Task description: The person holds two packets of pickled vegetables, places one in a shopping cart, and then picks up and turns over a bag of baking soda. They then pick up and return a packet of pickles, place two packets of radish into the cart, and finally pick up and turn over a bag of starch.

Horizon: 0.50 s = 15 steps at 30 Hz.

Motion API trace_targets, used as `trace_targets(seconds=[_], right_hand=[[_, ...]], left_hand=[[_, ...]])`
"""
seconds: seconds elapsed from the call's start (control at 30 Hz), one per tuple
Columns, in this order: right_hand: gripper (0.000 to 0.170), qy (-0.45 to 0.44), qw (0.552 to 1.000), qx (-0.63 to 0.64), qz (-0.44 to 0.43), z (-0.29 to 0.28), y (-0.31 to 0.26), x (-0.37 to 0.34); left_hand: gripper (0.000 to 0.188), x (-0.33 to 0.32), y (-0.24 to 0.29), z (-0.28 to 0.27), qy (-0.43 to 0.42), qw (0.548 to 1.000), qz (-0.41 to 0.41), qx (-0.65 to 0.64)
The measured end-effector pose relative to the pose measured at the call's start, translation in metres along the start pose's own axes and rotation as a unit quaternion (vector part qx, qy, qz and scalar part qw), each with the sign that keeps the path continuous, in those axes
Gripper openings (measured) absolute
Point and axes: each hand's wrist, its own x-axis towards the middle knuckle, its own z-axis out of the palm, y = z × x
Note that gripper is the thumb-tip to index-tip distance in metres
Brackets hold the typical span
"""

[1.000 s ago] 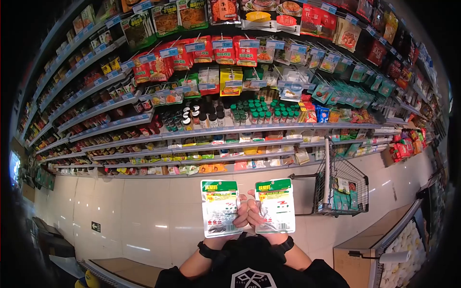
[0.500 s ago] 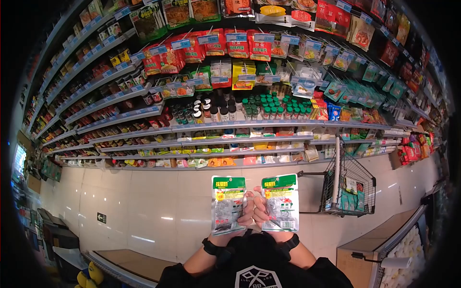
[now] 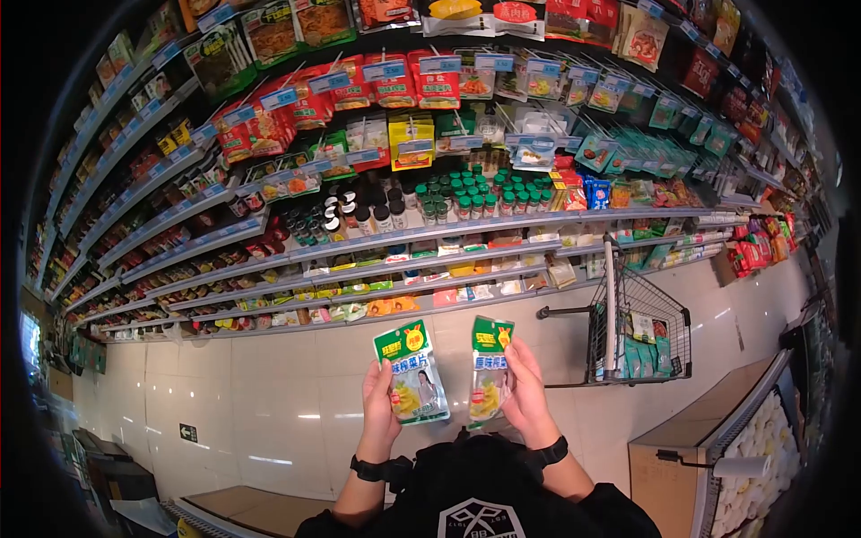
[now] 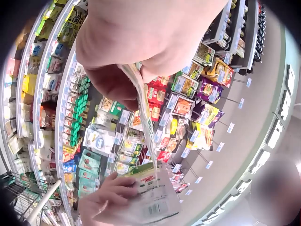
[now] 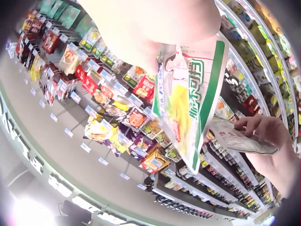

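My left hand (image 3: 380,408) grips a packet of pickled mustard slices (image 3: 413,381) by its left edge, the thumb over the front. In my right hand (image 3: 531,394) is a matching packet (image 3: 489,372), pinched at its right edge and turned slightly inward. Both packets stand side by side with a gap between them, their green-topped fronts with pictures facing me. From the left wrist, the left packet (image 4: 143,106) appears edge-on, and the right packet (image 4: 155,200) shows its back with a barcode. The right wrist view shows a green-bordered side of the right packet (image 5: 195,101).
Ahead runs a long curved shelf (image 3: 377,238) with hanging sachets and green-capped jars (image 3: 484,199). On the tiled floor at the right stands a shopping cart (image 3: 641,332) holding several packets. A cardboard-sided display (image 3: 668,489) is at the lower right.
Earlier, the hands were close together with the packets' backs showing. Now the hands have moved apart, and both packets are turned round with their fronts facing me.
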Motion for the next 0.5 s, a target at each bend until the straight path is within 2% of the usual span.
trace_targets(seconds=[0.03, 0.07, 0.13, 0.17, 0.4, 0.5], right_hand=[[0.036, -0.038, 0.999, 0.004, -0.008, -0.01, -0.002, 0.005], [0.036, -0.036, 0.999, 0.005, -0.011, -0.015, -0.004, 0.009], [0.04, -0.029, 0.997, -0.069, -0.029, -0.019, -0.011, 0.016], [0.043, -0.038, 0.996, -0.073, -0.02, -0.02, -0.018, 0.02], [0.042, -0.079, 0.989, -0.119, -0.029, -0.048, -0.052, 0.058], [0.036, -0.077, 0.991, -0.108, -0.02, -0.055, -0.071, 0.078]], left_hand=[[0.016, 0.001, 0.001, 0.005, -0.026, 1.0, -0.005, -0.002], [0.016, 0.006, -0.004, 0.006, -0.029, 1.0, -0.008, -0.001], [0.017, 0.017, -0.013, 0.012, 0.022, 1.0, 0.016, 0.015], [0.017, 0.021, -0.017, 0.015, 0.02, 1.0, 0.018, 0.016], [0.025, 0.033, -0.033, 0.067, 0.027, 0.993, 0.047, 0.101], [0.029, 0.044, -0.044, 0.079, 0.035, 0.992, 0.053, 0.111]])
